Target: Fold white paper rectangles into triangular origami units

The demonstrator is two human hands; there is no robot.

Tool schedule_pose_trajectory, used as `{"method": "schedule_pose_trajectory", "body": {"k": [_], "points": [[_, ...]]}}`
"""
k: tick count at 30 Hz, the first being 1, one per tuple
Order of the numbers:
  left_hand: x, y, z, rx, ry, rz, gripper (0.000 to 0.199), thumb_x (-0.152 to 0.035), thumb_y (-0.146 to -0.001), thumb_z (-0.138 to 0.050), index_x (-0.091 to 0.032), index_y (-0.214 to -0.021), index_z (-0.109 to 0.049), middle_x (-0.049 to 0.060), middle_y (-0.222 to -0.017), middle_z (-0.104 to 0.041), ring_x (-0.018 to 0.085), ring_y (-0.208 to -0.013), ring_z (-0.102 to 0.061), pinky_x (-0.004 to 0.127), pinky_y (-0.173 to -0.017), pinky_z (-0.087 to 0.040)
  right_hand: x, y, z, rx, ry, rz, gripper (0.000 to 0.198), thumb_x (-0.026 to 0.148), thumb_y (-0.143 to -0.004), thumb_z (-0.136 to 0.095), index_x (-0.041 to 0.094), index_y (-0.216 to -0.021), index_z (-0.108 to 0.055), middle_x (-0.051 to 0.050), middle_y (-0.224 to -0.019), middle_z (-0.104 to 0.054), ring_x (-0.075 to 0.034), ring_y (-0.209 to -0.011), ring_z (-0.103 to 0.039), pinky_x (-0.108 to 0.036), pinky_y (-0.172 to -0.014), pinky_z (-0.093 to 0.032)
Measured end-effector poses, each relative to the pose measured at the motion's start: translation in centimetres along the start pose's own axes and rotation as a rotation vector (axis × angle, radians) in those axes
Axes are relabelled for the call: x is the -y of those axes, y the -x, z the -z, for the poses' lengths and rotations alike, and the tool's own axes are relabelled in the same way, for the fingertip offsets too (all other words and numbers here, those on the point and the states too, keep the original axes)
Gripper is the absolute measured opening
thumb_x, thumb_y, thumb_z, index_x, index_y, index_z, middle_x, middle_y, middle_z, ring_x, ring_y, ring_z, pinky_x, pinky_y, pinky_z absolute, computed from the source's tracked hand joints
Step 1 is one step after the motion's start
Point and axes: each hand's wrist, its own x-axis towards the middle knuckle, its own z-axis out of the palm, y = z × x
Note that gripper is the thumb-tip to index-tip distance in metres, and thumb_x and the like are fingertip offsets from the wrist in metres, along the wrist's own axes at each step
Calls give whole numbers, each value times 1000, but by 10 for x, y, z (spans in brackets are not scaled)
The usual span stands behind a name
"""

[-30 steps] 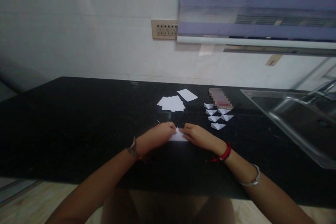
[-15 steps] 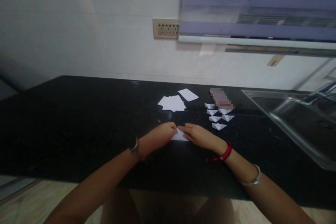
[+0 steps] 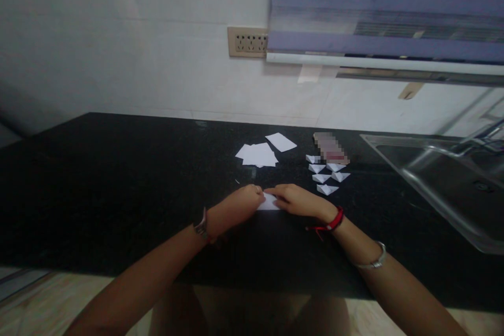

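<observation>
A small white piece of paper [image 3: 269, 202] lies on the black countertop, partly covered by both hands. My left hand [image 3: 243, 202] is closed, its fingertips pressed on the paper's left side. From the other side, my right hand [image 3: 297, 199] holds the paper down, its index finger reaching along the top edge toward the left fingertips. The right hand's other fingers are curled over the paper's right part. Beyond the hands rest several loose white sheets [image 3: 260, 154] in an overlapping pile, with one separate sheet [image 3: 281, 142] behind. Several folded white paper pieces [image 3: 326, 189] sit to the right.
A blurred-out flat rectangular object [image 3: 331, 148] lies behind the folded pieces. The metal sink [image 3: 409, 168] with its faucet borders the countertop [image 3: 118, 194] on the right. Sockets [image 3: 248, 42] are set in the tiled wall behind.
My right hand has shifted slightly left, its index finger now nearer the left fingertips along the paper's top edge. My left hand stays on the paper.
</observation>
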Motion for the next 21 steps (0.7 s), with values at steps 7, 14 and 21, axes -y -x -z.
{"method": "schedule_pose_trajectory", "body": {"k": [7, 14, 21], "points": [[1, 2, -4, -5, -6, 15, 19, -7, -79, -37, -13, -84, -55, 7, -88, -55, 15, -79, -52, 26, -71, -44, 0, -2, 0, -3, 1, -13, 33, 14, -78, -41, 14, -109, -52, -9, -101, -59, -16, -87, -54, -27, -77, -38], [-2, 3, 1, -7, -17, 39, 23, -12, -82, -34, -12, -90, -55, 9, -93, -55, 15, -79, -52, 27, -70, -44, 6, -4, 3, 64, 98, -86, 32, 19, -78, -42, 14, -109, -52, -11, -97, -60, -18, -85, -55, -27, -74, -38], [-6, 5, 11, 29, -6, 37, 23, -9, -76, -40, -14, -91, -58, 9, -98, -56, 17, -87, -52, 28, -78, -42, 11, -1, 4, 84, 214, -100, 34, 26, -82, -39, 13, -111, -49, -11, -91, -60, -20, -79, -57, -28, -66, -40]]}}
